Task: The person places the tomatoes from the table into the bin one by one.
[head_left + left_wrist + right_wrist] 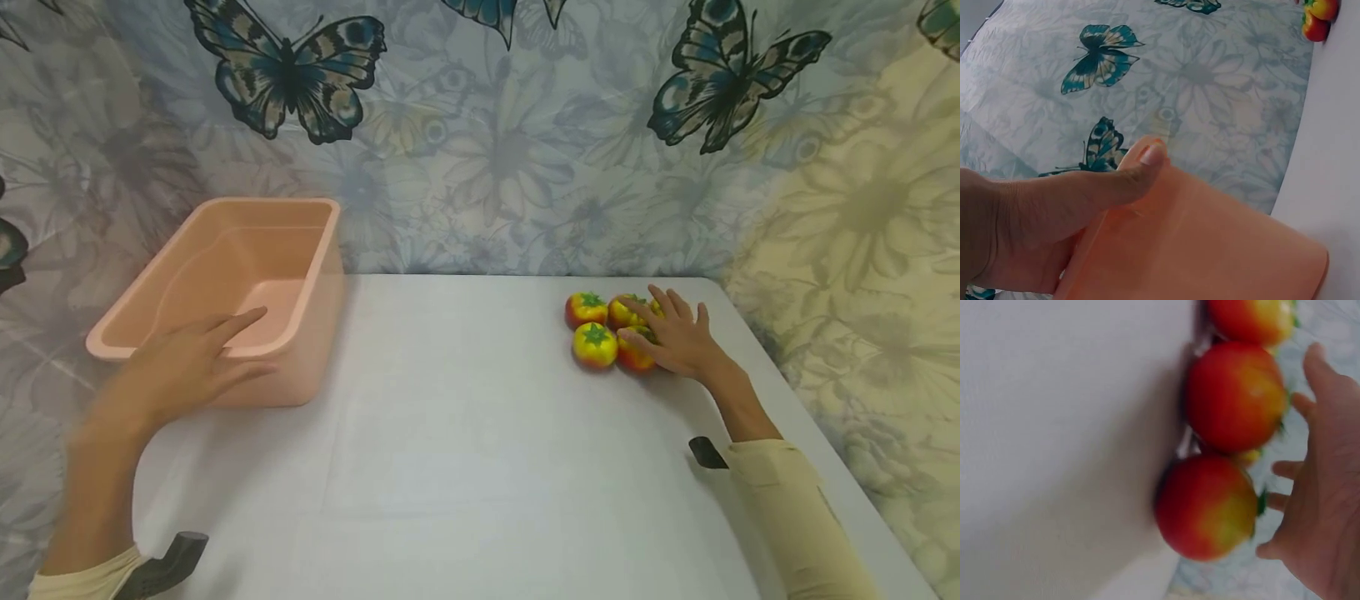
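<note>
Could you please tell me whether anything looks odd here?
Nothing stands out: the peach rectangular plastic tub is upright, the round red-yellow fruits sit clustered on the white table, and no spill shows.

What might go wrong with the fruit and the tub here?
The right hand spreads over tightly bunched fruits, so picking one could knock its neighbours loose.

The fruits look round and sit near the far right corner of the table, so a loose one might roll over the edge.

The left hand is at the near rim of the tub, so a sudden tug might shift or tilt it.
</note>
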The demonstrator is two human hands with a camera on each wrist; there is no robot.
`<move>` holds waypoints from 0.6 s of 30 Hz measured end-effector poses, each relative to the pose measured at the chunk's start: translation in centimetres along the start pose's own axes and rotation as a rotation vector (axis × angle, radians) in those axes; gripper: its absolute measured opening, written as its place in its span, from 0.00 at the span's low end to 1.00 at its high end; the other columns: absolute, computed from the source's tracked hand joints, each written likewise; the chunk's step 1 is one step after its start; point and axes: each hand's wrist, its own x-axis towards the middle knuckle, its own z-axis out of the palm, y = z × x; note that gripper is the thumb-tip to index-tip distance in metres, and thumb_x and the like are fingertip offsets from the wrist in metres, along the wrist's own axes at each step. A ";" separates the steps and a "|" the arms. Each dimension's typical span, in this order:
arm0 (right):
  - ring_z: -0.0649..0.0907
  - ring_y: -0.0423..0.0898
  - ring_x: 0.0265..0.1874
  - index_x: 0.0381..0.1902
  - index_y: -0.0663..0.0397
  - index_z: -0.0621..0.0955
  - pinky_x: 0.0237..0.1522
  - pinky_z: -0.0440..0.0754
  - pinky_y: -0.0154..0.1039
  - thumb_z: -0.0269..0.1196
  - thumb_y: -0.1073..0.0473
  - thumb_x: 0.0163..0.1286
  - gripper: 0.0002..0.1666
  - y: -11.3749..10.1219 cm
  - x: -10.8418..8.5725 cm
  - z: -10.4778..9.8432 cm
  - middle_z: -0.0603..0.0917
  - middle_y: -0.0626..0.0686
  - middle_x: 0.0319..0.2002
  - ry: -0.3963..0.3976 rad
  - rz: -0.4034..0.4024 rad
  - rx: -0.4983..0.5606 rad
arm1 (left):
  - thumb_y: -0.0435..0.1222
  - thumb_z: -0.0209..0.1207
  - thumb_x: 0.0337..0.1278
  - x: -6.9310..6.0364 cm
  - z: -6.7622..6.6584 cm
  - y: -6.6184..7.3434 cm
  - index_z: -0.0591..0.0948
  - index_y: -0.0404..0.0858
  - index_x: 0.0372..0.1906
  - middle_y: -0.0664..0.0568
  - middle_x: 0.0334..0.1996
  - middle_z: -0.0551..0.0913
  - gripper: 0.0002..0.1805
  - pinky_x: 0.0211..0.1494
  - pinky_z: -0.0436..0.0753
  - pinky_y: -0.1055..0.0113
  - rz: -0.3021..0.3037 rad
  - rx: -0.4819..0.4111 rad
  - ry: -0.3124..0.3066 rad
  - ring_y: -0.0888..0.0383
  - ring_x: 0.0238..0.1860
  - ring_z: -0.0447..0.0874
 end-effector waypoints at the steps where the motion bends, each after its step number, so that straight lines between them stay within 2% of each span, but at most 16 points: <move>1: 0.46 0.77 0.81 0.84 0.33 0.57 0.69 0.34 0.87 0.48 0.29 0.79 0.42 0.0 0.3 0.2 0.45 0.68 0.84 0.002 -0.006 0.002 | 0.57 0.66 0.65 -0.1 0.0 -0.2 0.73 0.41 0.76 0.29 0.63 0.81 0.40 0.62 0.75 0.34 0.001 0.000 -0.006 0.29 0.61 0.82; 4: 0.43 0.75 0.82 0.84 0.26 0.56 0.68 0.31 0.88 0.45 0.29 0.80 0.39 -0.1 0.9 0.8 0.42 0.64 0.86 0.012 -0.031 0.022 | 0.54 0.66 0.66 -0.2 0.1 -0.6 0.74 0.39 0.74 0.28 0.58 0.84 0.38 0.62 0.74 0.33 0.028 0.014 -0.014 0.28 0.59 0.82; 6: 0.43 0.76 0.82 0.84 0.24 0.55 0.67 0.31 0.88 0.44 0.29 0.81 0.39 0.0 1.1 1.3 0.41 0.62 0.86 0.004 -0.039 0.019 | 0.54 0.67 0.65 -0.2 0.3 -0.7 0.76 0.38 0.72 0.30 0.54 0.86 0.37 0.60 0.75 0.33 0.045 0.024 0.000 0.30 0.56 0.84; 13: 0.51 0.78 0.80 0.85 0.23 0.52 0.66 0.36 0.90 0.40 0.25 0.79 0.41 0.0 1.4 2.1 0.47 0.63 0.86 -0.037 -0.018 -0.064 | 0.50 0.68 0.65 -0.1 0.5 -0.5 0.80 0.35 0.66 0.32 0.53 0.89 0.32 0.58 0.79 0.36 0.078 0.028 0.049 0.31 0.53 0.87; 18: 0.51 0.77 0.81 0.85 0.23 0.49 0.66 0.35 0.90 0.38 0.24 0.78 0.42 -0.3 1.9 2.0 0.45 0.63 0.86 -0.042 -0.024 -0.074 | 0.48 0.68 0.63 -0.3 0.5 -0.3 0.83 0.34 0.62 0.34 0.50 0.90 0.29 0.56 0.79 0.36 0.081 0.040 0.076 0.32 0.50 0.89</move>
